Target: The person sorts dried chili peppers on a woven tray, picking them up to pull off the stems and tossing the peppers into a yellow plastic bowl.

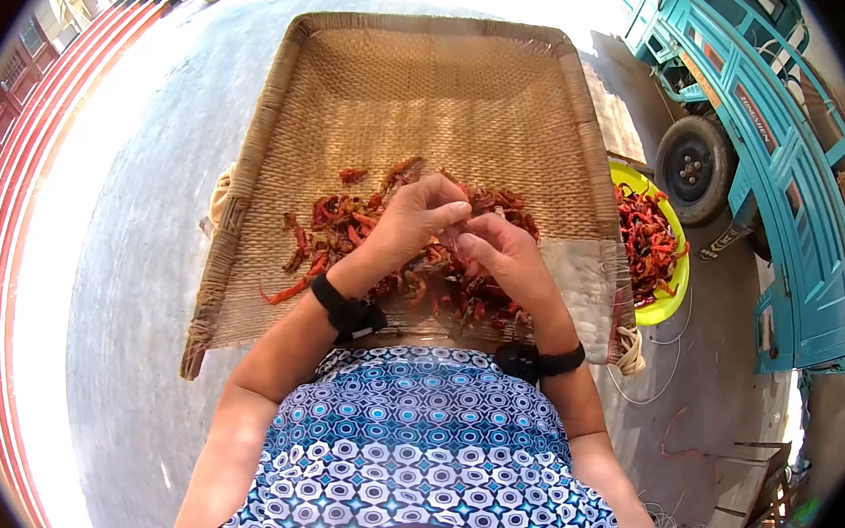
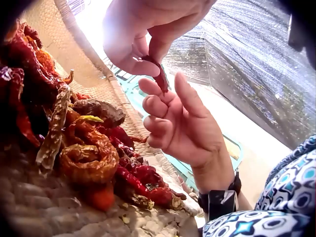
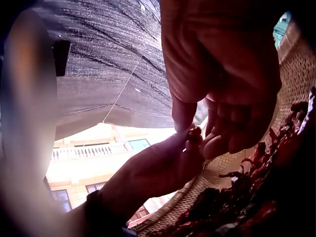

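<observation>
Close together over a woven basket tray [image 1: 437, 77], both hands meet at one small dried red chili [image 2: 161, 78]. My left hand [image 1: 408, 221] pinches it between thumb and fingertips, seen from near in the left wrist view. From the other side my right hand [image 1: 514, 259] holds its lower end, thumb and forefinger at the tip and the other fingers curled. Seen from the right wrist, the chili [image 3: 195, 135] sits between the two hands' fingertips. Below the hands lies a loose heap of dried chilies [image 1: 451, 281], red to brown and wrinkled, partly hidden by the hands.
A yellow basin [image 1: 681, 274] full of red chilies stands right of the tray. Beyond it is a teal cargo vehicle [image 1: 796, 184] with a black wheel [image 1: 693, 169]. A whitish patch [image 1: 579, 291] covers the tray's near right corner. Red-edged steps [image 1: 8, 231] run along the left.
</observation>
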The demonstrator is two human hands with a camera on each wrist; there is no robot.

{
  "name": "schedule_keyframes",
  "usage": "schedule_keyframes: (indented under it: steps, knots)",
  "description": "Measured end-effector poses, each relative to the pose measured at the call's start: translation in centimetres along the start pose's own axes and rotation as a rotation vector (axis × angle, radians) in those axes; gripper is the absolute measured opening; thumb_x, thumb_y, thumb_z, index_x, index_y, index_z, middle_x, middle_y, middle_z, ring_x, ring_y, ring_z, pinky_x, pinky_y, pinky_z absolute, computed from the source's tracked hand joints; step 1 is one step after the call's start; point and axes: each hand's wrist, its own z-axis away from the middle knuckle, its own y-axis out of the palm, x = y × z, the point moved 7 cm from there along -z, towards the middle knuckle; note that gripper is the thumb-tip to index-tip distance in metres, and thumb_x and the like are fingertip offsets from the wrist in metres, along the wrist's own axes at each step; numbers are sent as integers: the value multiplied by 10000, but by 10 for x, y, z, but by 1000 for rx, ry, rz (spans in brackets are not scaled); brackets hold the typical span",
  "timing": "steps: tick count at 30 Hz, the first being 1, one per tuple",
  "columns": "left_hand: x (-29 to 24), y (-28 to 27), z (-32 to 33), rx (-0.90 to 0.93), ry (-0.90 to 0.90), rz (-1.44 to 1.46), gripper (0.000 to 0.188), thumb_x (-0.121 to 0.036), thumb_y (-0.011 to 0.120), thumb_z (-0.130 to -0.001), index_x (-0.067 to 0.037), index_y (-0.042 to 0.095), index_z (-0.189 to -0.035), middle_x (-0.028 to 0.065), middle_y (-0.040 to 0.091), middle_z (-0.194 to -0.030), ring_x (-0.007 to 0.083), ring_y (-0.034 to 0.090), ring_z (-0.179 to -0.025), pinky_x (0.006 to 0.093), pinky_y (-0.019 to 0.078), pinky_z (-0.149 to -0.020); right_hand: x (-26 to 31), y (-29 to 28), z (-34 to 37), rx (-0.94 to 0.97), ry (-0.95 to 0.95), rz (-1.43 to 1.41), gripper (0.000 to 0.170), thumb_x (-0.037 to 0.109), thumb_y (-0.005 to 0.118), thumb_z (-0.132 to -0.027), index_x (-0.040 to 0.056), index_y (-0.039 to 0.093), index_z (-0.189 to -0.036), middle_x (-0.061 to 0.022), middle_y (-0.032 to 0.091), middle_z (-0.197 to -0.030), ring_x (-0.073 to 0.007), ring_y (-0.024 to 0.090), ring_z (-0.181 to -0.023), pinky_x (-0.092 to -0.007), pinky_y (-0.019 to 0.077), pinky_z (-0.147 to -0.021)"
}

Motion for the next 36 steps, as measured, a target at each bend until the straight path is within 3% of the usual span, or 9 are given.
schedule_keyframes:
  steps: [7,9,10,14,18,22,26,32,36]
  knots:
    - [15,-2,-4,45,34,-297,141,-105,631,-929,-19,617,-1039,64,606,-904,167,617,-794,319,513,-701,-1,-35,4,-57,26,12,168,189,632,-958,35,622,-1023,-4,663,-837,-61,590,-688,-214,493,-621]
    - [14,4,-2,133,287,-609,161,-72,628,-898,-39,628,-1055,84,578,-940,223,598,-878,347,502,-762,7,-67,18,-237,23,-93,171,199,639,-959,46,628,-1034,-10,664,-824,-75,601,-686,-217,503,-621]
    - [11,10,1,175,414,-766,181,-55,626,-882,-50,634,-1063,94,564,-958,250,588,-921,361,496,-793,6,-88,23,-327,-51,-217,197,221,630,-966,54,622,-1069,-17,667,-845,-81,605,-695,-222,511,-626]
    - [38,15,1,295,243,-968,159,-81,599,-863,-77,646,-1015,123,557,-993,323,572,-986,395,491,-831,5,-146,40,-514,-328,-893,302,305,553,-1010,62,597,-1184,-18,669,-928,-85,598,-723,-247,523,-637]
    - [17,15,1,238,236,-980,107,-73,615,-880,-48,620,-983,129,590,-981,336,596,-971,408,488,-828,-3,-118,38,-490,-128,-537,301,289,525,-1023,61,582,-1211,-18,660,-946,-96,598,-754,-237,520,-689]
    - [6,15,3,155,317,-837,94,-76,610,-892,-28,606,-973,145,620,-942,321,609,-929,402,487,-795,-3,-51,18,-92,-48,-74,259,170,641,-958,35,583,-1170,-11,656,-948,-86,630,-803,-227,524,-680]
    - [-5,17,8,160,407,-716,79,-86,604,-923,-14,591,-955,119,625,-903,244,630,-830,354,495,-710,9,-19,15,-52,-133,63,229,124,627,-957,5,597,-1151,-11,660,-910,-81,631,-783,-231,529,-664]
    - [14,10,7,158,-115,-416,127,-133,506,-1008,-10,526,-1033,50,606,-891,113,624,-681,258,482,-576,1,-32,15,-153,-40,30,188,137,590,-978,8,629,-1109,-23,674,-850,-76,633,-744,-213,526,-635]
    - [12,9,10,154,-192,-314,154,-167,448,-1034,-24,478,-1080,55,615,-913,112,653,-730,237,492,-582,-5,-52,20,-280,-34,-73,187,151,578,-988,19,628,-1110,-38,690,-857,-64,622,-684,-196,523,-623]
